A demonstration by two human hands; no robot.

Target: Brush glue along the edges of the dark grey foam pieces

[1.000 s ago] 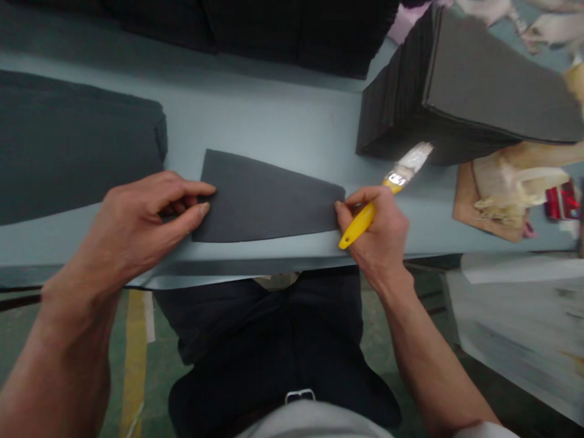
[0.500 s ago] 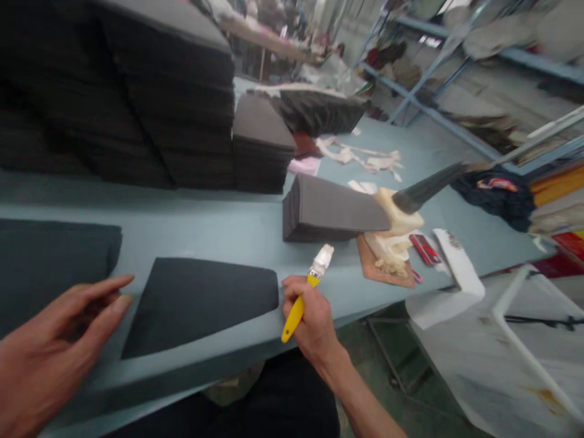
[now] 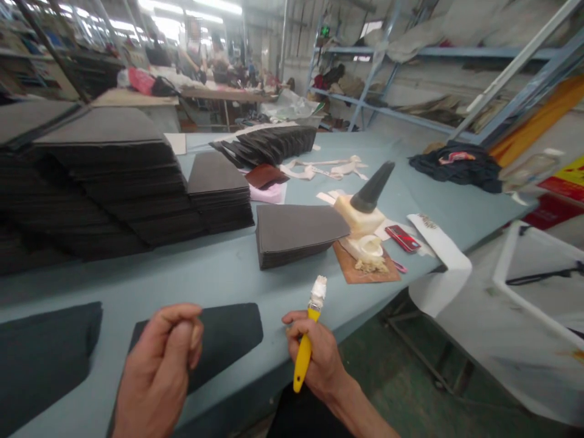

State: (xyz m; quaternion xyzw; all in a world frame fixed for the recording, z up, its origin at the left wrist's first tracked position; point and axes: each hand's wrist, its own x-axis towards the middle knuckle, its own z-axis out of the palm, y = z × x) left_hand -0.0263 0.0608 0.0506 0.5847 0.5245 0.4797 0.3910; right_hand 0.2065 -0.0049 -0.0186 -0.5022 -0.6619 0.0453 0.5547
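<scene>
My right hand (image 3: 318,353) is closed round the yellow handle of a paintbrush (image 3: 303,359), its bristles white and pointing up and away. My left hand (image 3: 159,365) has its fingers curled together above a dark panel (image 3: 228,334) on the blue table; whether it pinches anything is too small to tell. Another dark panel (image 3: 45,359) lies at the far left. Beyond my hands sits a short stack of grey-black panels (image 3: 298,228). Right of that stack, a white glue-like dish (image 3: 365,248) rests on a brown board (image 3: 378,275).
Tall stacks of dark panels (image 3: 109,188) fill the left of the blue table (image 3: 219,280). A cream block (image 3: 360,218) with a black cone, a red box (image 3: 402,238) and dark cloth (image 3: 456,167) are at the right. A white-framed cart (image 3: 502,280) stands beside the table.
My left hand has moved right, over the dark panel, and its fingers have closed together. My right hand still holds the brush. The camera view has tilted up and turned.
</scene>
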